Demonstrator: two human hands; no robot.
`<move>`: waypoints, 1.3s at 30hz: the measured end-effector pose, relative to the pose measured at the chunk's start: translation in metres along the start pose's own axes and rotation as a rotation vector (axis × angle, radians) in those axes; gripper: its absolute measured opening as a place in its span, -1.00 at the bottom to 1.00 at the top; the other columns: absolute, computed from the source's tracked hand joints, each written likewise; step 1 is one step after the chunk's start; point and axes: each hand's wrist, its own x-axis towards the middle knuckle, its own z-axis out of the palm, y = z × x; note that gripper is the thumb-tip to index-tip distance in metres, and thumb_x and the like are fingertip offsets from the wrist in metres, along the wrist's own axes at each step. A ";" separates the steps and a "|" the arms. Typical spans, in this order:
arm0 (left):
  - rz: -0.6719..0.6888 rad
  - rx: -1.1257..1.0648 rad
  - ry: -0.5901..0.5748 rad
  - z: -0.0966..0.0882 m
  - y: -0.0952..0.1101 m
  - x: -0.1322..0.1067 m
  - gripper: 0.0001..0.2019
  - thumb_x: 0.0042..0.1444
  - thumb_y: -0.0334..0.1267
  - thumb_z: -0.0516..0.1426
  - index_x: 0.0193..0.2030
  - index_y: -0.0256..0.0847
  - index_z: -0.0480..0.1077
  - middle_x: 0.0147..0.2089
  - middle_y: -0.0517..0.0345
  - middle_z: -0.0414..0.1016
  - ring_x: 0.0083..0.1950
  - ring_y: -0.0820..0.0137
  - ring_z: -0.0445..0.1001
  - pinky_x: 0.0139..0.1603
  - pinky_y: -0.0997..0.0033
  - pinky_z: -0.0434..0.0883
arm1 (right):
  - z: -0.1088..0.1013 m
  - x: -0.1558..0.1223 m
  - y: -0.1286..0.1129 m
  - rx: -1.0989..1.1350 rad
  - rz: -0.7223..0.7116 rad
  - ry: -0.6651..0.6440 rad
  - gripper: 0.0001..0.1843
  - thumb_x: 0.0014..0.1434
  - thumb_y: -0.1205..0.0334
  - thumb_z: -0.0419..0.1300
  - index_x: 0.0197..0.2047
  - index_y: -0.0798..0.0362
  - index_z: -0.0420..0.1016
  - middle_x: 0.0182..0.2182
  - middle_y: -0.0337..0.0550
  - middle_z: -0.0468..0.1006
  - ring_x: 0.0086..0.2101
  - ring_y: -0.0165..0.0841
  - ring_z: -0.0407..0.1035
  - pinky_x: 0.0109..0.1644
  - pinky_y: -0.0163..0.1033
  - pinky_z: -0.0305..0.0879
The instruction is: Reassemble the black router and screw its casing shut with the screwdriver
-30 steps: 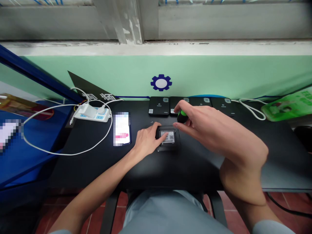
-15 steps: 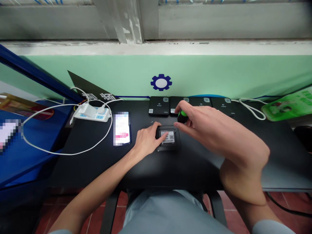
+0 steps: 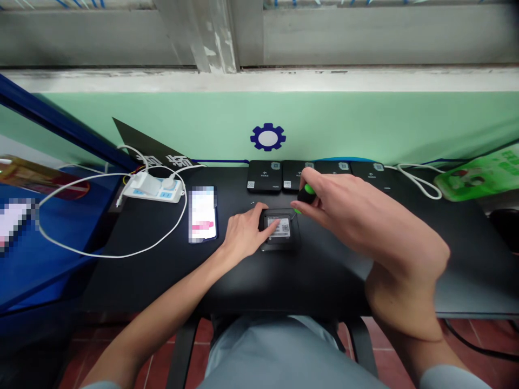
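A small black set-top box (image 3: 292,237) lies flat on the dark desk with its white label facing up. My left hand (image 3: 243,229) steadies it, thumb across the label and fingers along its left and far edges. In my right hand (image 3: 344,208) is a screwdriver (image 3: 307,194) with a black and green handle, gripped between thumb and fingers. Its thin shaft slants down to the box's far right corner. Whether the tip sits in a screw is too small to tell.
Several similar black boxes (image 3: 264,176) stand in a row by the wall. Left of my hand lies a phone (image 3: 203,214) with a lit screen. A white power strip (image 3: 154,187) with a looping cable is farther left. At right is a green package (image 3: 478,174).
My right hand has turned slightly with the screwdriver, its handle shifting a little to the right. My left hand and the box stay in place.
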 end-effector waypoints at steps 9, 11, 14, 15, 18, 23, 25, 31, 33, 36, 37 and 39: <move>0.008 -0.015 -0.005 0.001 -0.001 0.000 -0.48 0.48 0.29 0.10 0.28 -0.06 0.42 -0.22 0.11 0.70 -0.18 0.07 0.73 -0.21 0.28 0.41 | 0.002 -0.001 0.000 -0.062 0.006 0.017 -0.60 0.63 -0.15 -0.11 0.04 0.03 0.24 -0.30 -0.11 0.44 -0.32 -0.16 0.35 -0.25 -0.07 0.12; 0.005 -0.016 -0.005 0.001 -0.001 0.000 -0.47 0.48 0.30 0.09 0.28 -0.06 0.42 -0.22 0.11 0.70 -0.18 0.08 0.73 -0.20 0.28 0.42 | 0.002 -0.002 -0.002 -0.120 -0.014 0.008 -0.54 0.64 -0.13 -0.23 0.08 0.07 0.26 -0.27 -0.05 0.45 -0.30 -0.13 0.36 -0.26 -0.05 0.09; -0.003 -0.009 0.002 0.001 -0.001 0.000 -0.46 0.47 0.31 0.09 0.27 -0.07 0.43 -0.23 0.11 0.69 -0.18 0.07 0.73 -0.21 0.28 0.41 | 0.001 -0.004 -0.003 -0.224 -0.097 -0.027 -0.61 0.63 0.11 -0.30 -0.03 0.03 0.29 -0.22 0.00 0.44 -0.35 -0.17 0.30 -0.28 -0.04 0.03; -0.001 -0.006 0.004 0.002 -0.001 0.000 -0.46 0.47 0.31 0.09 0.27 -0.07 0.43 -0.23 0.11 0.69 -0.18 0.07 0.73 -0.21 0.28 0.41 | 0.001 -0.004 -0.003 -0.227 -0.105 -0.025 -0.64 0.62 0.16 -0.28 -0.08 0.01 0.28 -0.23 -0.02 0.42 -0.37 -0.19 0.27 -0.29 -0.05 0.01; 0.007 0.002 0.006 0.002 -0.001 0.000 -0.47 0.48 0.30 0.09 0.27 -0.07 0.42 -0.23 0.11 0.70 -0.19 0.06 0.73 -0.22 0.27 0.41 | 0.000 -0.004 -0.004 -0.134 -0.049 0.016 -0.71 0.62 0.12 -0.18 -0.11 -0.01 0.25 -0.31 -0.10 0.38 -0.36 -0.20 0.30 -0.27 -0.06 0.05; -0.002 0.003 -0.003 0.001 -0.001 0.000 -0.46 0.47 0.30 0.10 0.28 -0.07 0.42 -0.25 0.12 0.69 -0.18 0.06 0.73 -0.20 0.26 0.43 | -0.003 -0.001 -0.004 -0.008 0.020 -0.015 -0.73 0.62 0.05 -0.12 -0.11 -0.02 0.22 -0.34 -0.13 0.42 -0.32 -0.17 0.39 -0.21 -0.06 0.16; -0.005 0.003 -0.002 0.001 0.000 0.000 -0.46 0.47 0.30 0.10 0.29 -0.07 0.43 -0.25 0.12 0.69 -0.18 0.06 0.73 -0.20 0.26 0.43 | -0.004 0.001 -0.005 0.049 0.044 -0.036 -0.73 0.62 0.04 -0.10 -0.12 -0.03 0.22 -0.34 -0.13 0.46 -0.31 -0.18 0.41 -0.18 -0.06 0.21; -0.002 0.000 -0.004 0.002 -0.001 0.001 -0.46 0.47 0.30 0.09 0.28 -0.07 0.42 -0.24 0.12 0.69 -0.20 0.06 0.72 -0.22 0.26 0.41 | -0.008 0.003 -0.007 0.136 0.056 -0.043 -0.80 0.61 0.11 -0.02 -0.11 -0.04 0.25 -0.26 -0.13 0.52 -0.29 -0.23 0.43 -0.18 -0.09 0.24; 0.003 0.003 0.000 0.002 -0.001 0.000 -0.47 0.47 0.29 0.10 0.28 -0.07 0.42 -0.23 0.12 0.70 -0.20 0.07 0.72 -0.23 0.27 0.39 | -0.010 0.002 -0.007 0.128 0.056 -0.046 -0.80 0.61 0.12 -0.01 -0.13 -0.05 0.21 -0.28 -0.15 0.50 -0.32 -0.25 0.40 -0.20 -0.10 0.22; 0.006 0.008 0.005 0.001 -0.001 0.000 -0.48 0.47 0.29 0.11 0.27 -0.06 0.42 -0.22 0.12 0.70 -0.21 0.07 0.72 -0.24 0.27 0.37 | -0.011 0.002 -0.008 0.113 0.062 -0.054 -0.78 0.62 0.10 -0.01 -0.15 -0.05 0.20 -0.30 -0.18 0.49 -0.33 -0.25 0.39 -0.20 -0.09 0.22; 0.005 0.010 0.005 0.001 -0.001 0.000 -0.48 0.47 0.29 0.10 0.27 -0.05 0.41 -0.22 0.13 0.70 -0.21 0.07 0.72 -0.25 0.27 0.36 | -0.011 0.003 -0.008 0.110 0.064 -0.059 -0.77 0.62 0.10 0.00 -0.15 -0.06 0.20 -0.31 -0.19 0.49 -0.33 -0.25 0.39 -0.20 -0.09 0.22; 0.005 0.012 0.004 0.001 -0.001 0.000 -0.48 0.47 0.29 0.10 0.28 -0.05 0.41 -0.23 0.14 0.70 -0.21 0.06 0.72 -0.26 0.27 0.36 | -0.011 0.003 -0.008 0.108 0.070 -0.066 -0.77 0.62 0.08 0.00 -0.14 -0.06 0.22 -0.32 -0.19 0.50 -0.33 -0.24 0.39 -0.20 -0.08 0.22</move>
